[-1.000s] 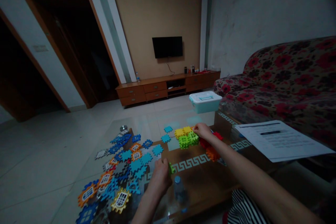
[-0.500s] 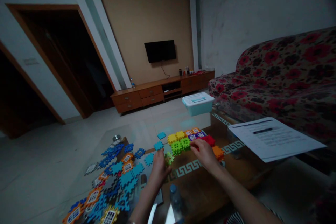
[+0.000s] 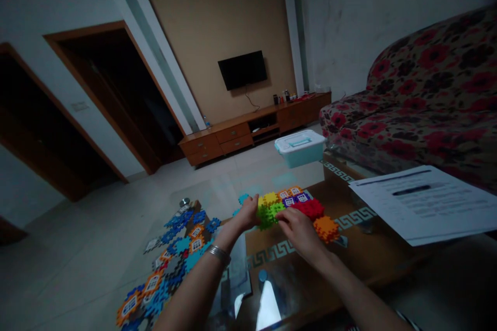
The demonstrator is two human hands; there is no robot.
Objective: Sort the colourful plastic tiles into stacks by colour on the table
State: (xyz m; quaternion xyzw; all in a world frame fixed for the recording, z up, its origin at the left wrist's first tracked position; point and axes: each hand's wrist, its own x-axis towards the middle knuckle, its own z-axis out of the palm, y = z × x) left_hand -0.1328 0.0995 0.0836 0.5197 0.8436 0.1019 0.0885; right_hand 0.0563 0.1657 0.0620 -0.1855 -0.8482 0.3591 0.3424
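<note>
On the glass table, my left hand (image 3: 248,213) is closed at the left end of a stack of green interlocking tiles (image 3: 267,217). Its fingers hide part of the tiles there. My right hand (image 3: 298,226) has its thumb and fingertips pinched together at the right front of the same green stack. Behind the green are yellow tiles (image 3: 271,198). Purple tiles (image 3: 297,199) with white window frames, orange window tiles (image 3: 290,192) and a red stack (image 3: 309,209) stand close by on the right. An orange stack (image 3: 326,228) sits nearer to me.
Loose blue, orange and grey tiles (image 3: 171,269) spread over the table's left side. A lidded pale-turquoise box (image 3: 301,150) stands at the far end, and papers (image 3: 423,204) lie at the right. A bottle cap (image 3: 263,275) shows in front of me.
My left hand has moved right and forward to the green stack, along with the loose light-green tile near it. My right hand remains by the green tiles. The view has turned slightly left.
</note>
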